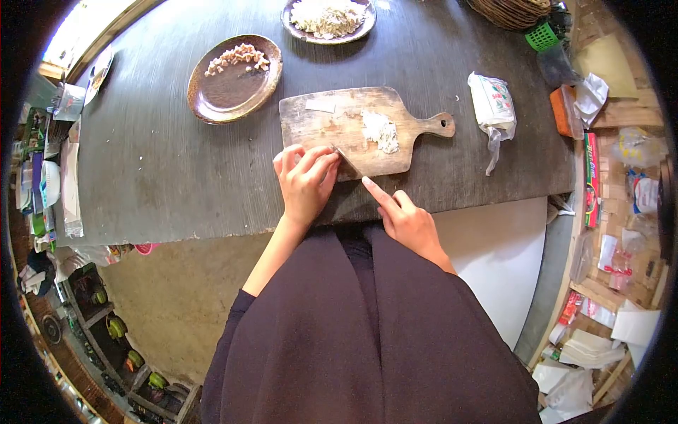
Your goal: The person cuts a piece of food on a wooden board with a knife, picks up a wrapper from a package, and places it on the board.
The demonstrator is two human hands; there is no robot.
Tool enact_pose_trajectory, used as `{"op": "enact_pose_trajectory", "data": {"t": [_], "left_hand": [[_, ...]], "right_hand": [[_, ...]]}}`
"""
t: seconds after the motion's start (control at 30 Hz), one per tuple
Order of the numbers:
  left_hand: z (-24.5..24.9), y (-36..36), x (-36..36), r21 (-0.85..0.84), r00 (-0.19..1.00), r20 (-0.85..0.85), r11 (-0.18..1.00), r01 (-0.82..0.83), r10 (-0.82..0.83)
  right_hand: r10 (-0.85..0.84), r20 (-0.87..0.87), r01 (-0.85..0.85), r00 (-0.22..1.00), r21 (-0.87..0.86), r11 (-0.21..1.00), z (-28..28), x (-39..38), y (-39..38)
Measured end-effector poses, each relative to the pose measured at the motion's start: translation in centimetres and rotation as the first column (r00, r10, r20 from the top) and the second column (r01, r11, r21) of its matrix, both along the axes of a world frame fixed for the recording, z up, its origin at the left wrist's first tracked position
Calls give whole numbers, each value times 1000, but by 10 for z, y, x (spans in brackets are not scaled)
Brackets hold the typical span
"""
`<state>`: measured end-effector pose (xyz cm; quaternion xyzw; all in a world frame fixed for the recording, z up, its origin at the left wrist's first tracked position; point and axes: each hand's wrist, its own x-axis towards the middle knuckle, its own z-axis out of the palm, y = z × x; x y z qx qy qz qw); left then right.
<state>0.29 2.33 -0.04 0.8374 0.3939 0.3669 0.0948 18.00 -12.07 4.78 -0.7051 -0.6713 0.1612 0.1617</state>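
A wooden cutting board (pixel 346 106) with its handle to the right lies on the dark table. My right hand (pixel 406 219) grips a knife (pixel 351 162), index finger stretched along it, the blade slanting over the board's near edge. At the board's near left corner my left hand (pixel 307 180) has its fingers curled beside the blade tip; whatever they press on is hidden. White chopped bits (pixel 380 131) lie right of centre on the board, and a pale flat rectangular piece (pixel 320 106) rests near its far left.
Behind the board are a brown plate (pixel 229 95) with small pale cubes (pixel 238 59) and another plate (pixel 288 30) heaped with white shreds (pixel 328 18). A white plastic packet (pixel 492 106) lies at the right, near an orange item (pixel 565 112) and a green basket (pixel 541 37).
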Motion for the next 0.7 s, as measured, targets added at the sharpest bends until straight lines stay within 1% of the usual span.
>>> {"op": "enact_pose_trajectory", "data": {"t": [0.07,0.13,0.17,0.23,0.47,0.53,0.7], "left_hand": [[1,0,0,-2,1000,-3,1000,2,-2],[1,0,0,-4,1000,-5,1000,3,-4],[0,0,-1,-12,1000,-6,1000,6,-6],[1,0,-1,-18,1000,-6,1000,8,-8],[-1,0,-2,-15,1000,-8,1000,7,-8],[-1,0,-2,-14,1000,-6,1000,5,-5],[-1,-1,-1,-25,1000,4,1000,3,-2]], "right_hand": [[-3,4,3,1000,11,1000,-1,-3,-1],[-32,92,35,995,-24,999,-1,-8,-1],[-31,93,34,995,-23,999,0,-11,-1],[-56,159,61,986,-23,998,1,-17,-1],[-69,154,67,986,18,998,-8,-19,5],[-73,107,68,992,50,996,-7,-20,1],[-75,128,72,989,24,997,0,-20,-3]]}}
